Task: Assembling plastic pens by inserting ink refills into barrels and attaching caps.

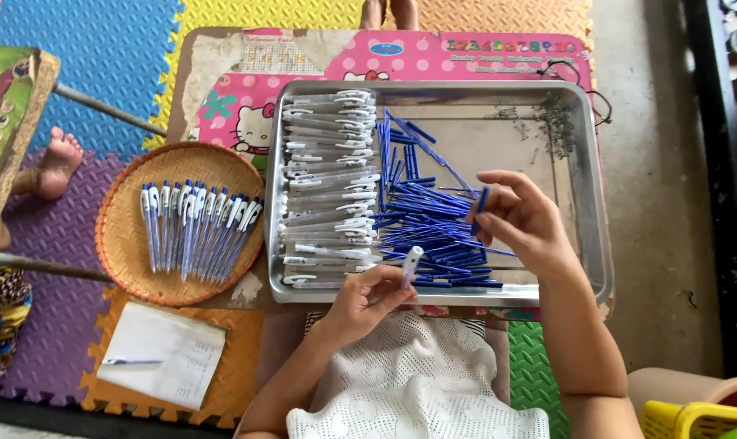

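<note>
My left hand (367, 299) holds a clear white pen barrel (411, 265) upright at the near rim of a metal tray (584, 146). My right hand (521, 219) pinches a small blue pen part (482, 199) above the tray's middle. Inside the tray, a stack of clear pen barrels with white clips (329, 187) fills the left side. A loose heap of blue refills and tips (429, 228) lies beside it. Small metal springs (557, 123) are scattered in the tray's far right corner.
A round woven basket (125, 244) at the left holds several assembled blue-and-white pens (198, 228). The tray sits on a low pink table (417, 53). An open notebook with a pen (161, 354) lies on foam floor mats. Another person's foot (58, 162) rests at the far left.
</note>
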